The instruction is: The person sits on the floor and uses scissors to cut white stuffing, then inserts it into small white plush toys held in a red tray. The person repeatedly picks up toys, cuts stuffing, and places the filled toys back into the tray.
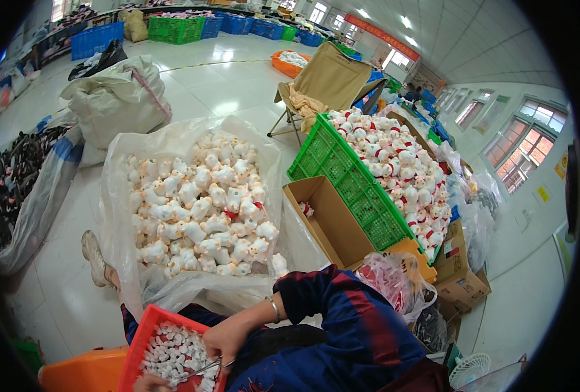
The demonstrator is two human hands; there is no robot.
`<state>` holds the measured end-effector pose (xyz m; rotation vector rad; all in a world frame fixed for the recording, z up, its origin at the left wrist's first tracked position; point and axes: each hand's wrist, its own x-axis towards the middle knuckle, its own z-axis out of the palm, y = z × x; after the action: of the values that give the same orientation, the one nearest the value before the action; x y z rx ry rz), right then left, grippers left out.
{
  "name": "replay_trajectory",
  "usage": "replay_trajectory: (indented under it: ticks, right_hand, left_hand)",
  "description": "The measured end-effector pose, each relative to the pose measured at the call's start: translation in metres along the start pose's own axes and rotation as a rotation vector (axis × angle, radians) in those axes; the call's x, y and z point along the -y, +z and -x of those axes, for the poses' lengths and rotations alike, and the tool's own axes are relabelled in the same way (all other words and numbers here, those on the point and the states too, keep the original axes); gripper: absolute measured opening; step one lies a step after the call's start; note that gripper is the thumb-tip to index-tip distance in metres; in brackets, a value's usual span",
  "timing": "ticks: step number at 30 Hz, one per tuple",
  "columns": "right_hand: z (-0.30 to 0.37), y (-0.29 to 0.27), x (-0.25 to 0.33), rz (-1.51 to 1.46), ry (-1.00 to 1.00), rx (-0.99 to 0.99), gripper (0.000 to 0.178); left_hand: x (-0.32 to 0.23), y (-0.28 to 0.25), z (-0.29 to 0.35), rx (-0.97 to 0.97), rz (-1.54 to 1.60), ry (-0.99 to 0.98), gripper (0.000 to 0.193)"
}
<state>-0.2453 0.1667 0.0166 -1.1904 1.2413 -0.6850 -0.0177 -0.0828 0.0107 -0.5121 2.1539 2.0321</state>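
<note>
A red tray (pixel 135 336) of small white fabric-like pieces (pixel 182 349) rests by my lap. Over its right side, my right hand (pixel 226 338) is closed on a slim metal scissor-like tool (pixel 201 370), whose tip points left across the pieces. At the tray's lower edge my left hand (pixel 151 383) shows only in part, fingers bent close to the tool's tip. Whatever it pinches is too small and cut off to make out. Beyond the tray lies a large clear plastic bag (pixel 116 189) holding many white plush toys (pixel 201 209).
A green crate (pixel 345 183) heaped with red-scarved white plush toys (pixel 401 157) stands at right, beside an open cardboard box (pixel 339 222). Behind are a folding chair (pixel 329 78) and a white woven sack (pixel 116 104). Dark plush items (pixel 15 176) lie left. An orange stool-like object (pixel 84 369) touches the tray's left.
</note>
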Motion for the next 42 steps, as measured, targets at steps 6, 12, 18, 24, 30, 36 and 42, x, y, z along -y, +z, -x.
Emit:
replay_trajectory:
  ticks: [6, 12, 18, 24, 30, 36, 42]
  right_hand:
    - [0.016, -0.008, 0.000, 0.021, 0.100, -0.072, 0.038]
    - [0.001, -0.003, -0.004, 0.030, 0.026, -0.039, 0.031]
    - [-0.002, -0.002, -0.001, 0.024, 0.014, -0.023, 0.030]
    - [-0.006, 0.001, -0.001, 0.022, -0.021, -0.033, 0.034]
    - [-0.016, 0.009, -0.002, 0.100, -0.015, -0.167, 0.033]
    - [-0.034, 0.020, -0.013, 0.120, -0.003, -0.349, 0.038]
    - [-0.040, 0.029, -0.032, 0.138, -0.051, -0.416, 0.043]
  left_hand:
    - [0.008, -0.020, -0.004, 0.044, -0.188, 0.068, 0.020]
    - [-0.011, 0.000, -0.006, 0.145, 0.257, -0.305, 0.011]
    - [-0.021, 0.006, 0.001, 0.095, 0.282, -0.380, 0.004]
    - [-0.019, 0.010, 0.003, 0.068, 0.360, -0.364, 0.003]
    - [0.004, 0.014, -0.005, -0.153, -0.070, -0.143, 0.009]
    - [0.021, 0.043, -0.025, -0.469, -0.743, 0.309, 0.020]
    - [0.039, 0.037, -0.030, -0.542, -0.574, 0.381, 0.017]
